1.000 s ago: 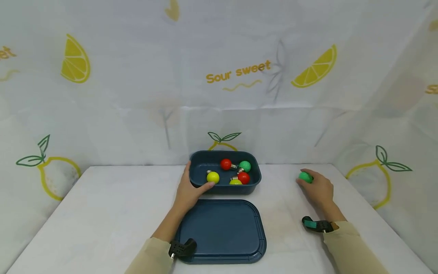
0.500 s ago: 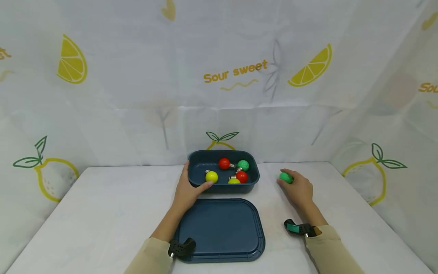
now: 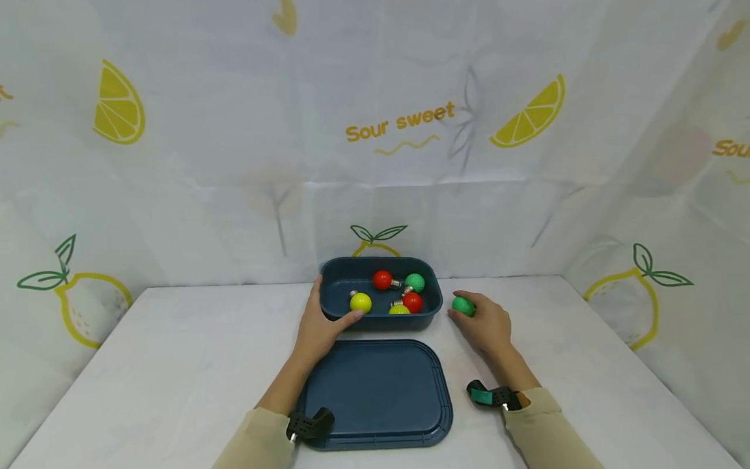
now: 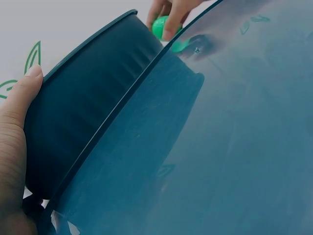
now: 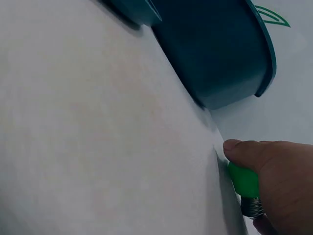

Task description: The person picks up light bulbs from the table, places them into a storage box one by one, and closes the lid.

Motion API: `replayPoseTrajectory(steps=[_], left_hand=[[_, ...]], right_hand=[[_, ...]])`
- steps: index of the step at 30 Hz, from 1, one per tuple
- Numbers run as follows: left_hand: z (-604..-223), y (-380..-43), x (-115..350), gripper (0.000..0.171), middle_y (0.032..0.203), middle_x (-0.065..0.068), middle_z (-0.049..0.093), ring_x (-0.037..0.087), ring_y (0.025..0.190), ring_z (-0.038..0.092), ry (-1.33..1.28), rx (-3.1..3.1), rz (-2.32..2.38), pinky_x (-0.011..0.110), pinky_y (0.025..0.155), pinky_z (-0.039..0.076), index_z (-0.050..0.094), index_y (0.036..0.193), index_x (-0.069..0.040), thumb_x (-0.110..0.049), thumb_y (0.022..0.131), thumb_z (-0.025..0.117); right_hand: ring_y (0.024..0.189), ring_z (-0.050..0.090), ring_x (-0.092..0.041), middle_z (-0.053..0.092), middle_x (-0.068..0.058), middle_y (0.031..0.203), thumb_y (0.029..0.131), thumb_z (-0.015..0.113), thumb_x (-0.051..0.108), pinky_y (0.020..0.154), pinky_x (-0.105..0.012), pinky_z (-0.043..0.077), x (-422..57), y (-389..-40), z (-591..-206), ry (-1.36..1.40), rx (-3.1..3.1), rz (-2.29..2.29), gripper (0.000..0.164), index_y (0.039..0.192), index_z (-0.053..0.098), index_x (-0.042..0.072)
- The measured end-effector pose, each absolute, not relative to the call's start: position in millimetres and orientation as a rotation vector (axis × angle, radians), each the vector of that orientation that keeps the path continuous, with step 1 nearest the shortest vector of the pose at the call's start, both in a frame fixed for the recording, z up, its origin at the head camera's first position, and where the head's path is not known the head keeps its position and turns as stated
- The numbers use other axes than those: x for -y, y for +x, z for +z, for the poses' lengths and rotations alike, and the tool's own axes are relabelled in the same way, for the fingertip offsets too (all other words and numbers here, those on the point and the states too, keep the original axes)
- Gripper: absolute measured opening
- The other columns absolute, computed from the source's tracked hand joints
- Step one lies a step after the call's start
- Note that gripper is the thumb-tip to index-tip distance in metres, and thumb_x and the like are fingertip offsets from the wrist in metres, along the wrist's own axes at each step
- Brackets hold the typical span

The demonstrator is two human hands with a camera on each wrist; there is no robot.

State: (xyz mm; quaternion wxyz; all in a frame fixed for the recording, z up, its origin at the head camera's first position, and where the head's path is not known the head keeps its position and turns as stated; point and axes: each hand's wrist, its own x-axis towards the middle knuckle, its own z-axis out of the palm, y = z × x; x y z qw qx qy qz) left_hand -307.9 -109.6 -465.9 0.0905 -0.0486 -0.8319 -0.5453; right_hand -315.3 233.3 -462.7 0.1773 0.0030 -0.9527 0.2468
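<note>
A dark blue box (image 3: 375, 324) stands at the back of the table with several small light bulbs inside: a red bulb (image 3: 383, 280), a second red bulb (image 3: 413, 303), a green bulb (image 3: 415, 282) and a yellow bulb (image 3: 360, 303), plus another yellow bulb (image 3: 400, 310) partly behind the front wall. My left hand (image 3: 318, 331) grips the box's left end, thumb on the front rim, fingers behind the side wall. Just right of the box, my right hand (image 3: 487, 326) holds another green bulb (image 3: 463, 306); its metal screw base shows in the right wrist view.
A flat dark blue lid (image 3: 377, 394) lies on the white table (image 3: 199, 365) in front of the box. A white cloth (image 3: 234, 143) printed with lemons hangs behind and along the sides. Straps with small dark devices circle both wrists.
My right hand has moved left with the green bulb, from the table's right side to near the box. The left hand keeps its hold on the box, and the head view has shifted slightly.
</note>
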Motion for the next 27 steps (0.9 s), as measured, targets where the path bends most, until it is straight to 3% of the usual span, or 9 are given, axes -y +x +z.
replayPoseTrajectory(steps=[7,14,24,27], left_hand=[[-467,-308,111,0.113,0.170,0.012,0.020,0.037,0.155,0.024,-0.143,2.466,-1.624,0.063,0.122,0.026,0.013,0.164,-0.017,-0.050,0.080,0.082],[-467,-309,108,0.114,0.169,0.012,0.021,0.036,0.155,0.025,-0.140,2.448,-1.643,0.062,0.122,0.026,0.013,0.164,-0.018,-0.050,0.080,0.082],[-467,-309,108,0.114,0.169,0.012,0.021,0.037,0.155,0.025,-0.137,2.449,-1.634,0.063,0.122,0.026,0.014,0.164,-0.018,-0.051,0.079,0.082],[-468,-308,108,0.113,0.170,0.012,0.021,0.037,0.155,0.025,-0.135,2.450,-1.635,0.064,0.122,0.026,0.014,0.164,-0.018,-0.051,0.079,0.082]], right_hand=[[0.109,0.065,-0.039,0.066,-0.024,0.132,0.093,0.073,0.034,0.083,-0.049,0.051,-228,-315,-460,-0.105,2.654,0.856,0.048,0.135,0.065,0.014],[0.133,0.055,-0.039,0.060,-0.023,0.142,0.094,0.073,0.035,0.108,-0.053,0.048,-230,-315,-454,-0.135,2.512,1.215,0.053,0.138,0.061,0.007],[0.134,0.054,-0.040,0.062,-0.023,0.139,0.093,0.074,0.033,0.108,-0.062,0.041,-222,-316,-420,-0.035,2.339,1.317,0.052,0.136,0.063,0.005],[0.132,0.056,-0.038,0.059,-0.020,0.141,0.092,0.075,0.033,0.104,-0.055,0.046,-214,-318,-406,0.001,2.322,1.345,0.052,0.136,0.064,0.007]])
